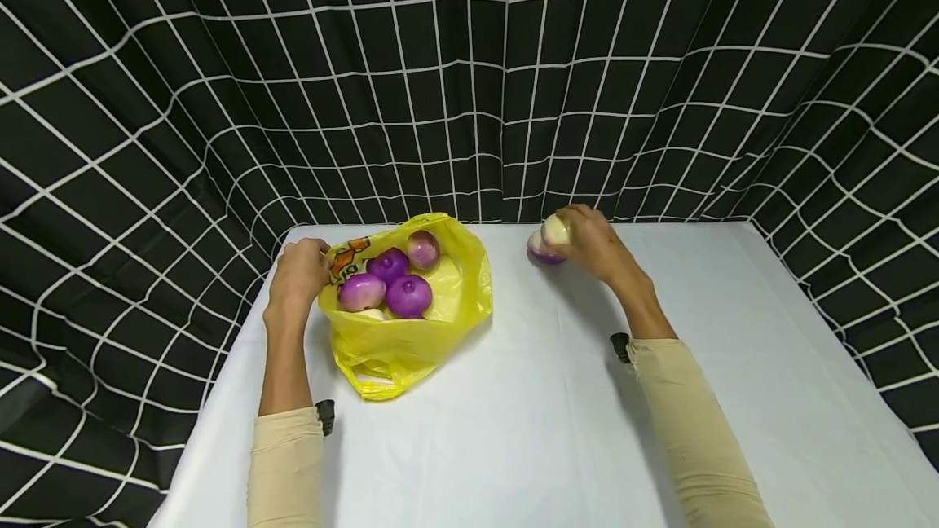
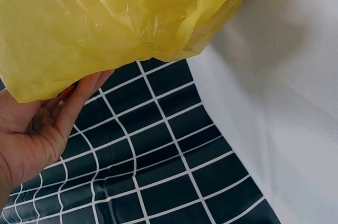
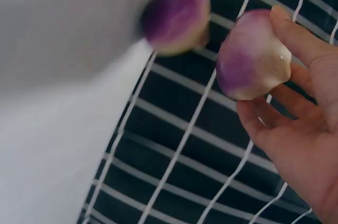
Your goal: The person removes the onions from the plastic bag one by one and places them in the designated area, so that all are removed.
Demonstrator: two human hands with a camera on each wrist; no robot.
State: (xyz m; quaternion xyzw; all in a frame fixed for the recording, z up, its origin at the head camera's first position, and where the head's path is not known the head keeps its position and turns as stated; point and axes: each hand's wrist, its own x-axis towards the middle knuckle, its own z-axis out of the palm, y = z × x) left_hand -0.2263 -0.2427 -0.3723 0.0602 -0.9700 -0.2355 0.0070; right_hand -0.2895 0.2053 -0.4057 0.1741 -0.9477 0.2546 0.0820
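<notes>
A yellow plastic bag [image 1: 411, 341] lies with its mouth spread on the left half of the table, several purple onions [image 1: 408, 296] inside. The left hand [image 1: 297, 271] pinches the bag's left rim; in the left wrist view the fingers of that hand [image 2: 45, 129] hold the edge of the bag [image 2: 105, 28]. Between thumb and fingertips, the right hand [image 1: 597, 247] holds a pale and purple onion [image 1: 555, 231], also plain in the right wrist view as an onion [image 3: 251, 57] in the hand [image 3: 301, 118]. Just beside it, a second onion [image 1: 541, 249] rests on the table.
A white cloth covers the table [image 1: 499, 430]. Behind it and along both sides hangs a black curtain with a white grid [image 1: 469, 88]. The table's back edge runs just behind the bag and the onion lying on the right.
</notes>
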